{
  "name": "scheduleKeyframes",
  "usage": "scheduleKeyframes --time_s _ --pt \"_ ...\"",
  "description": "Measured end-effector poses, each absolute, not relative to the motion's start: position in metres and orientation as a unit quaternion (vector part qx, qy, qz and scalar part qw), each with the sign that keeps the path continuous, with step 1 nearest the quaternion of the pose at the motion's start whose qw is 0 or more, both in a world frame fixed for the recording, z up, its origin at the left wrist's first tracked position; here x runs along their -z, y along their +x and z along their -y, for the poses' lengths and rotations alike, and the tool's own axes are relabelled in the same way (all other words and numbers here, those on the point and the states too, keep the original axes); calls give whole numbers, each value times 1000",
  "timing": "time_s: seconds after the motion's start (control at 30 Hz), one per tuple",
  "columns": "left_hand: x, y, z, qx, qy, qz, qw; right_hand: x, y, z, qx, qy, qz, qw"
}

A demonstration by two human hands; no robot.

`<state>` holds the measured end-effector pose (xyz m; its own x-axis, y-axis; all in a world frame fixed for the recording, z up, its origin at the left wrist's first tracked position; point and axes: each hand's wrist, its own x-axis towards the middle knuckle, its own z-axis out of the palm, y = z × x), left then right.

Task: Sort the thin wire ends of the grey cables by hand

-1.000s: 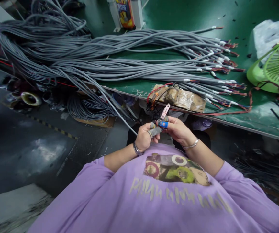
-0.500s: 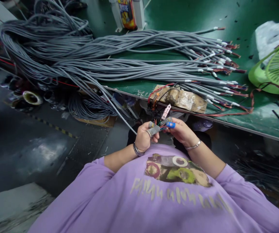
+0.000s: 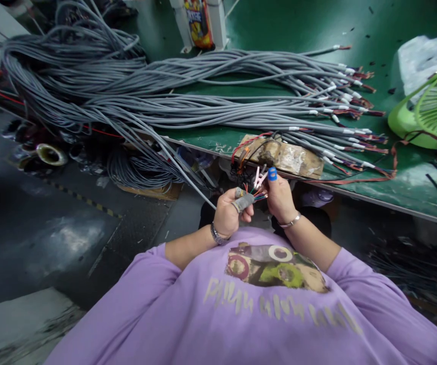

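My left hand [image 3: 228,215] is closed around the end of a grey cable [image 3: 199,191], with grey coverings on its thumb and a finger. Thin coloured wires [image 3: 258,195] fan out of that grip towards the right. My right hand [image 3: 281,200] is closed just beside the wire ends, its thumb upright in a blue finger cover [image 3: 272,174]. At its fingertips is a small pink two-armed tool [image 3: 259,178], its arms spread in a V; the fingers behind the thumb are partly hidden.
Long bundles of grey cables [image 3: 203,109] lie over the green table [image 3: 298,25], white-banded ends to the right. A taped brown block [image 3: 290,156] sits at the front edge. A green fan [image 3: 431,106] stands at the right. Coiled cable [image 3: 138,170] lies below the table.
My right hand has drawn away from the wires and turned thumb-up. The pink tool has turned and now shows two spread arms. My left hand keeps its hold, and the wires are fanned out more.
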<state>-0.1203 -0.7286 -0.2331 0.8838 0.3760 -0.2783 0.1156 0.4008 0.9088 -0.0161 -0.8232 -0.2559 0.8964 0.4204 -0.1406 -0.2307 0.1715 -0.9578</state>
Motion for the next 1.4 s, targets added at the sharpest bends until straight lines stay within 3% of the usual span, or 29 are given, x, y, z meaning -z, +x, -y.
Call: scheduleKeyframes --time_s 0.2,0.5,0.87,1.4 --pt "237 -115 729 -79 531 -235 811 253 -11 815 -345 -494 50 796" --pt "242 -114 729 -67 541 -226 808 249 -13 812 -363 -419 -25 832" --pt "252 -135 722 -76 575 -216 785 251 -3 861 -545 -479 124 677" --pt "257 -135 722 -49 624 -213 750 239 4 857 -457 -577 252 629"
